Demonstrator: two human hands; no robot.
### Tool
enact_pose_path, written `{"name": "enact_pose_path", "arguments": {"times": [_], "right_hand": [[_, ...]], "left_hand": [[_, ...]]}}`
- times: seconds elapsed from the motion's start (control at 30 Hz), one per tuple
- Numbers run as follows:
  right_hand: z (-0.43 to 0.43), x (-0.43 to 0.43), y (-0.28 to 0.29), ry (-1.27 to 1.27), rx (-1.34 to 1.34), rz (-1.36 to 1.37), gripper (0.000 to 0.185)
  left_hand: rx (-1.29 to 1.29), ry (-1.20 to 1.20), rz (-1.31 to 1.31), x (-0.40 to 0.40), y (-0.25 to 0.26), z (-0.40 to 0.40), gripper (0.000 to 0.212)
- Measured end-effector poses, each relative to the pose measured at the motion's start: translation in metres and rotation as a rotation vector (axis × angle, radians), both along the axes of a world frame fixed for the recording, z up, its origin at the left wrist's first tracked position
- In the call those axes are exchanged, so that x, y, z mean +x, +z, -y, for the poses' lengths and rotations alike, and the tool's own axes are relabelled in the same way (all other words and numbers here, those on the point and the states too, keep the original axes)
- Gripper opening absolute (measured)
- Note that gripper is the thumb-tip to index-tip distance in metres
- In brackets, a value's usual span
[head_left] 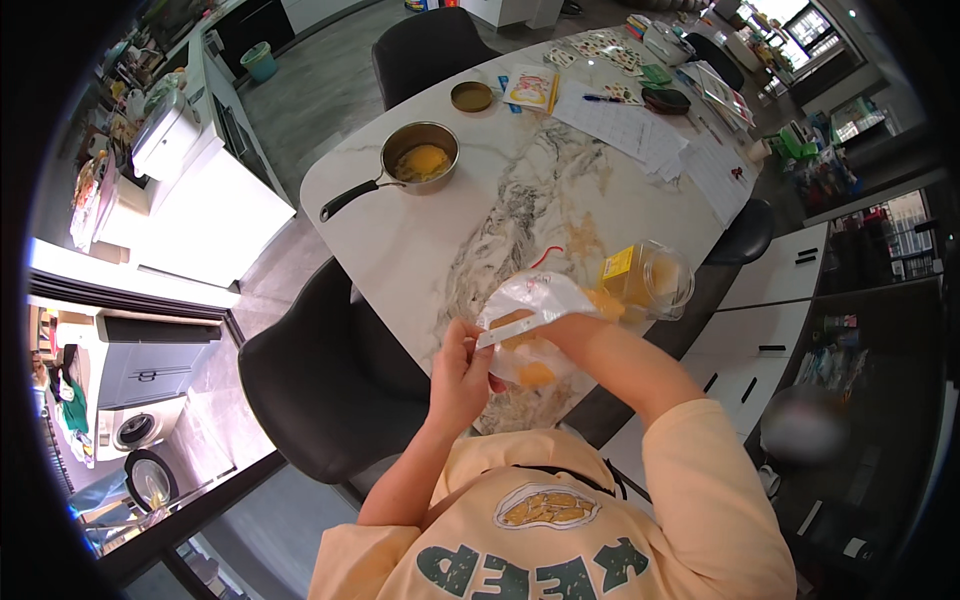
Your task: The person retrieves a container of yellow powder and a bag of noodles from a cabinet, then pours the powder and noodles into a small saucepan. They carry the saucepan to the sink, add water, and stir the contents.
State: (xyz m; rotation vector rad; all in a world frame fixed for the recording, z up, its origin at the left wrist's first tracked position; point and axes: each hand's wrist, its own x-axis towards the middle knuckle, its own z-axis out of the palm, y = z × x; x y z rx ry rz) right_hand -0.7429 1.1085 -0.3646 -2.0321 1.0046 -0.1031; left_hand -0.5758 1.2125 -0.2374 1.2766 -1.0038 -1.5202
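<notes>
At the near end of the table, my left hand (pixel 461 375) pinches the rim of a thin, translucent white plastic bag (pixel 559 292). My right hand (pixel 562 330) reaches into the bag's mouth; its fingers are mostly hidden by the plastic, so their grip does not show. Yellow-orange pieces (pixel 535 373) show through the bag's near side. Close to its far right edge stands a clear plastic container (pixel 660 274) with a yellow label and yellowish contents. A thin red strip (pixel 547 256) lies just beyond the bag. Farther off sits a metal saucepan (pixel 420 184) holding a yellow-orange mass.
The saucepan's black handle (pixel 349 199) points toward the table's left edge. A round lid (pixel 471 97) lies behind the pan. Papers (pixel 607 124), a booklet (pixel 531 87) and a dark pouch (pixel 665 101) cover the far side. A black chair (pixel 330 375) stands at my left.
</notes>
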Motion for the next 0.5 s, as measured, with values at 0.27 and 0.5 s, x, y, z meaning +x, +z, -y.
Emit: {"name": "enact_pose_path", "arguments": {"times": [0.27, 0.5], "right_hand": [[-0.021, 0.001, -0.016, -0.118, -0.053, 0.358, 0.034], [-0.033, -0.02, 0.038, -0.186, -0.001, 0.497, 0.035]], "left_hand": [[0.034, -0.004, -0.056, 0.004, -0.006, 0.004, 0.004], [0.018, -0.062, 0.024, -0.006, 0.008, 0.013, 0.002]]}}
